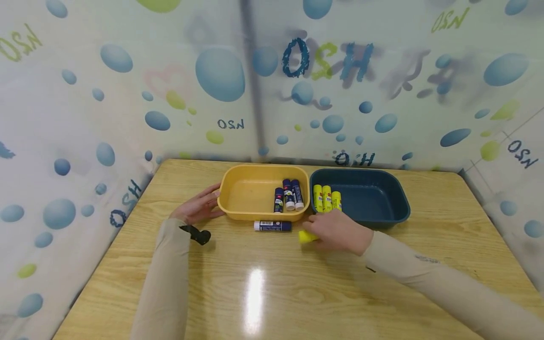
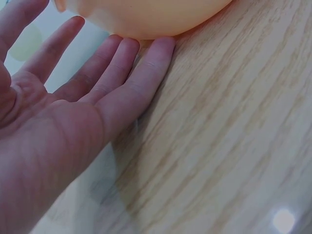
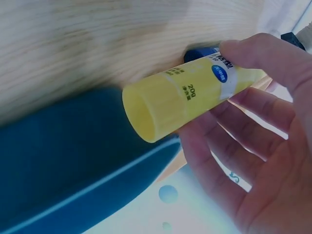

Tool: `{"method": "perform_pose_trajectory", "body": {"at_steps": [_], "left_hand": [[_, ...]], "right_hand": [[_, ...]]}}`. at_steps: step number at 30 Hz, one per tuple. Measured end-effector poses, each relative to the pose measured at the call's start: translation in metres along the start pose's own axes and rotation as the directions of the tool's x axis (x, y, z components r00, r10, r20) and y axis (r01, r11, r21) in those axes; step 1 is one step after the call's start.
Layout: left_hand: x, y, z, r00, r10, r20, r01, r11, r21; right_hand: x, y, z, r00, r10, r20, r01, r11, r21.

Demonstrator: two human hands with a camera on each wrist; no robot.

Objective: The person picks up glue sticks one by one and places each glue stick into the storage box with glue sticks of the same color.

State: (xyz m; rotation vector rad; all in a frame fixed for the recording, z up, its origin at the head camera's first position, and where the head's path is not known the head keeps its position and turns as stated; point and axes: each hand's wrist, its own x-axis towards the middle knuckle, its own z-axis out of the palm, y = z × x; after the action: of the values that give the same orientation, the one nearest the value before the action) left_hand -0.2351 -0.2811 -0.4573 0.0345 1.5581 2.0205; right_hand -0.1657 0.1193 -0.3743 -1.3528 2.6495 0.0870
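My right hand [image 1: 340,230] pinches a yellow glue stick [image 3: 180,97] between thumb and fingers, in front of the dark blue tray [image 1: 399,215]. In the right wrist view the glue stick's open-looking round end points toward the tray's wall. My left hand [image 1: 200,204] has its fingers spread, with fingertips at the left side of the yellow tray [image 1: 242,216]. Several navy glue sticks [image 1: 289,194] lie in the right part of the yellow tray. Upright along the left side of the blue tray lean yellow glue sticks [image 1: 327,197].
Another navy glue stick [image 1: 273,226] with a white end lies on the wooden table [image 1: 221,293], just before the yellow tray. The two trays stand side by side near the table's back edge. Behind them hangs a patterned curtain [image 1: 263,108].
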Motion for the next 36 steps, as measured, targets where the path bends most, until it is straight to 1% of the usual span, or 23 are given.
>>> {"method": "perform_pose_trajectory", "body": {"at_steps": [4, 13, 17, 23, 28, 36], "left_hand": [[0.0, 0.0, -0.001, 1.0, 0.006, 0.009, -0.006, 1.0, 0.006], [0.0, 0.001, -0.001, 1.0, 0.007, 0.007, -0.007, 1.0, 0.005], [0.0, 0.002, 0.0, 1.0, 0.01, 0.014, -0.009, 1.0, -0.005], [-0.001, 0.001, 0.002, 1.0, -0.004, 0.015, 0.004, 0.999, -0.033], [-0.001, 0.001, 0.002, 1.0, -0.014, 0.007, 0.014, 1.0, -0.026], [-0.001, 0.002, 0.002, 1.0, -0.013, 0.011, 0.013, 1.0, -0.018]], "right_hand": [[-0.005, 0.003, -0.004, 1.0, 0.011, -0.013, -0.011, 1.0, -0.014], [-0.011, 0.013, -0.014, 0.998, 0.062, 0.025, -0.061, 0.997, -0.036], [-0.013, 0.016, -0.016, 0.999, 0.053, 0.008, -0.053, 0.998, -0.038], [-0.018, 0.022, -0.018, 0.999, 0.039, -0.016, -0.039, 0.999, -0.028], [-0.02, 0.03, -0.021, 0.998, 0.056, -0.006, -0.056, 0.998, -0.03], [-0.023, 0.043, -0.022, 0.996, 0.087, 0.023, -0.084, 0.993, -0.081]]}}
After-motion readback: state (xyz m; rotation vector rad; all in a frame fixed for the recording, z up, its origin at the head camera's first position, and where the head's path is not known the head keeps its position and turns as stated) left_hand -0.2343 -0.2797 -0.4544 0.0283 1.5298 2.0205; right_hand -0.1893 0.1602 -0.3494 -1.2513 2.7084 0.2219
